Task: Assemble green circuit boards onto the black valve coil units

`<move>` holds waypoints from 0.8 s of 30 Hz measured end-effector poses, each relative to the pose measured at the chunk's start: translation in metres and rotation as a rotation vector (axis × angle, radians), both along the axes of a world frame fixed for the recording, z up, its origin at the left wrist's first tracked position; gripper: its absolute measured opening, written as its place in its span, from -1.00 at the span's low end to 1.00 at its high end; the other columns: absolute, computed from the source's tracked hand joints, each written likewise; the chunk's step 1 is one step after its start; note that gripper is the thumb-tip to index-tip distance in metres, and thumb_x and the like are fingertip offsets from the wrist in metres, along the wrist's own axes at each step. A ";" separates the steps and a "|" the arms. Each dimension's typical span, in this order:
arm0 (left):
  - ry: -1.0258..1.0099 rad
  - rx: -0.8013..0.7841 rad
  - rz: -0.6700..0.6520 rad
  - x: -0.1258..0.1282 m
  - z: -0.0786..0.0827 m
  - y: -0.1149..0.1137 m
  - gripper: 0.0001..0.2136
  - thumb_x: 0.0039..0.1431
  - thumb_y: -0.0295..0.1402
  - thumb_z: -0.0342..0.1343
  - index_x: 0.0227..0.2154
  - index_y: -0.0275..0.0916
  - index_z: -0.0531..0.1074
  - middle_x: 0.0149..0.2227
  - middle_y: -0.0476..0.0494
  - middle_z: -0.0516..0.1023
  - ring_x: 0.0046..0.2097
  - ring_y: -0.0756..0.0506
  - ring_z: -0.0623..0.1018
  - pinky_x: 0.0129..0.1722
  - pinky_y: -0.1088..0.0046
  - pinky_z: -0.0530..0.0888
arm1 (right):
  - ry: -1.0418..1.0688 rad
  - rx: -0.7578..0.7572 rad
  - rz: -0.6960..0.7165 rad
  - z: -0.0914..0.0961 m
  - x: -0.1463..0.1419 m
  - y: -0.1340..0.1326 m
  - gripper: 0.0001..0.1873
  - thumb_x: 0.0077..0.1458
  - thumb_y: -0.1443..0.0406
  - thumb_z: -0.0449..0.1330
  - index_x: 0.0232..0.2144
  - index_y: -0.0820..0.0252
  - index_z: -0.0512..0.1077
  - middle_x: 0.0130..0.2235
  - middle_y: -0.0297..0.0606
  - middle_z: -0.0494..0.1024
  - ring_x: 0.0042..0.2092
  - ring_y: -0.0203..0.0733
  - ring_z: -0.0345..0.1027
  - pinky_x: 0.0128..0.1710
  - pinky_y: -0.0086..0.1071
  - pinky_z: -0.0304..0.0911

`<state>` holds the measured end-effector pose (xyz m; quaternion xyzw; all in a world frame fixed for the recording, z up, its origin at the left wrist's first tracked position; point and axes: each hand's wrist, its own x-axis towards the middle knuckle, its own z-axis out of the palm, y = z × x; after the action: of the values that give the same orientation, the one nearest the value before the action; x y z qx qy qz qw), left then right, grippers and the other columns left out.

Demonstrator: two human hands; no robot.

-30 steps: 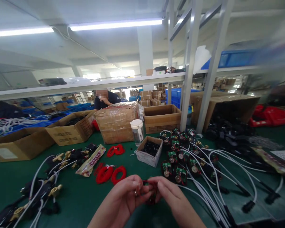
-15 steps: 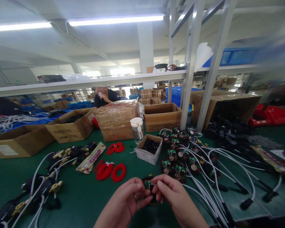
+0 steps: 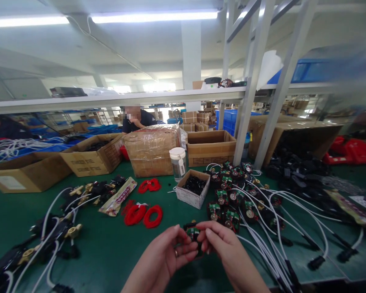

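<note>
A small black housing with a green circuit board (image 3: 192,232) is between my hands, just above the green table, partly covered by fingers. My left hand (image 3: 167,256) curls round its left and lower side, thumb at the upper edge. My right hand (image 3: 221,248) is closed in a pinch at its right side; whatever the fingertips grip is hidden. Beyond my right hand lie several similar housings with circuit boards (image 3: 232,219) and white cables (image 3: 259,244). A small open box (image 3: 195,199) of black parts stands farther back.
Red wire coils (image 3: 153,216) and a printed packet (image 3: 118,197) lie to the left. Units with brass fittings (image 3: 73,231) spread at far left. Behind are a lidded jar (image 3: 178,165), a taped carton (image 3: 151,150) and metal shelf posts (image 3: 250,89). A person (image 3: 140,119) sits beyond.
The view has tilted down slightly and shifted left. Both hands stay at the housing, with small finger movements; the left fingers have loosened and spread a little along its edge.
</note>
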<state>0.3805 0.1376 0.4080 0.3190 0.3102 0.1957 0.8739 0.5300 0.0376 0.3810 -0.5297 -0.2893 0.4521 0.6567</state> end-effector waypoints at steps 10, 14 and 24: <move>0.056 0.041 0.009 -0.002 0.002 -0.001 -0.77 0.24 -0.19 0.20 -0.27 -0.31 0.51 -0.20 -0.37 0.69 -0.17 -0.25 0.70 -0.07 0.20 0.59 | -0.023 -0.034 -0.037 0.000 0.003 0.001 -0.45 0.01 -0.06 0.33 -0.14 0.26 0.59 -0.34 -0.19 0.60 -0.35 -0.18 0.40 -0.30 -0.31 0.26; 0.096 0.073 0.029 -0.003 0.005 -0.002 -0.75 0.24 -0.19 0.19 -0.20 -0.29 0.49 -0.19 -0.35 0.69 -0.15 -0.26 0.70 -0.04 0.17 0.58 | -0.089 -0.040 -0.044 -0.004 0.004 0.002 -0.45 0.03 -0.07 0.30 -0.14 0.27 0.59 -0.35 -0.19 0.59 -0.36 -0.17 0.41 -0.32 -0.30 0.27; 0.206 0.310 0.027 -0.007 -0.001 -0.002 -0.64 0.19 -0.04 0.20 -0.13 -0.23 0.53 -0.20 -0.28 0.69 -0.11 -0.28 0.67 -0.02 0.16 0.56 | -0.330 -0.050 -0.017 -0.012 0.002 0.002 -0.60 0.13 0.13 0.20 -0.06 0.21 0.52 -0.22 -0.18 0.58 -0.22 -0.11 0.45 -0.18 -0.27 0.36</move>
<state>0.3738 0.1355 0.4075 0.4638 0.3685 0.2192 0.7753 0.5322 0.0399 0.3690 -0.6154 -0.3772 0.3605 0.5908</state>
